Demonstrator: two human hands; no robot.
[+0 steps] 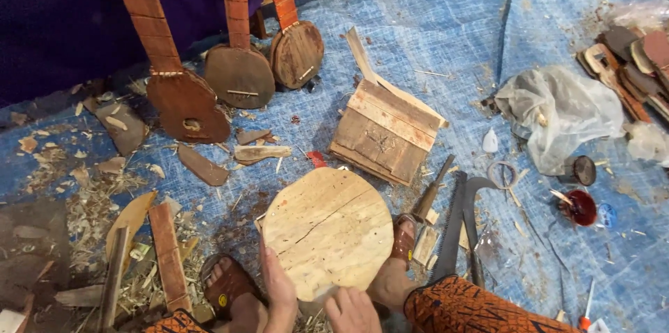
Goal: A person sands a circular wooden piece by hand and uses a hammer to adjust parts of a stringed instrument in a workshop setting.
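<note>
A round pale wooden disc (327, 230) with a dark crack across it stands tilted between my feet at the bottom centre. My left hand (279, 295) presses flat against its lower left edge. My right hand (352, 311) grips its bottom rim with curled fingers. My sandalled left foot (226, 285) and right foot (401, 249) flank the disc.
Three brown wooden stringed instruments (188, 103) lean at the back left. A small slatted wooden box (383, 131) lies beyond the disc. A saw (451, 228), curved blade (474, 200) and chisel (428, 194) lie to the right. Wood shavings (90, 207) and offcuts cover the blue tarp (453, 19).
</note>
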